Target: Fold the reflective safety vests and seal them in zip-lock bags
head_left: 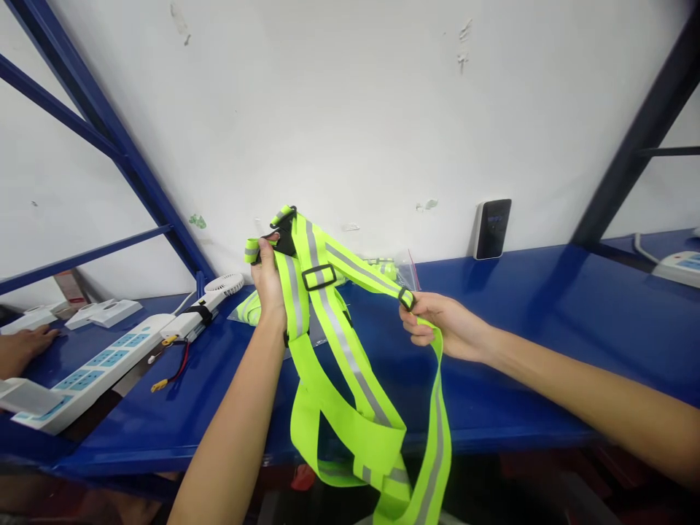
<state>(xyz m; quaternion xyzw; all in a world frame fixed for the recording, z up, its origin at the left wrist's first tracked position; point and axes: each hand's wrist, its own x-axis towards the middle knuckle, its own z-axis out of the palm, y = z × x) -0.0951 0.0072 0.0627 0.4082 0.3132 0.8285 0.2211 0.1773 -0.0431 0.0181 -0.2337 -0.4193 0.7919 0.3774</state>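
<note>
From where I stand, the person's left hand [267,281] is closed around the upper straps of a lime reflective harness [342,332], thumb by its black buckle [285,237]; the right hand [432,321] pinches a strap at a small black slider [406,297], pulling that length taut. The harness is held up before the wall [350,109], over the table's front edge. As I judge it, the handling is partway: the upper straps are lifted and spread, but the lower bands hang in loose, twisted loops, not yet straightened. Whether the buckle is fastened I can't tell. The webbing looks flat and matt, with silvery stripes down its middle; the fittings look like hard plastic. Behind lie a lime bundle [383,267] and clear plastic packaging [407,271] on the smooth, glossy blue table [525,364].
</note>
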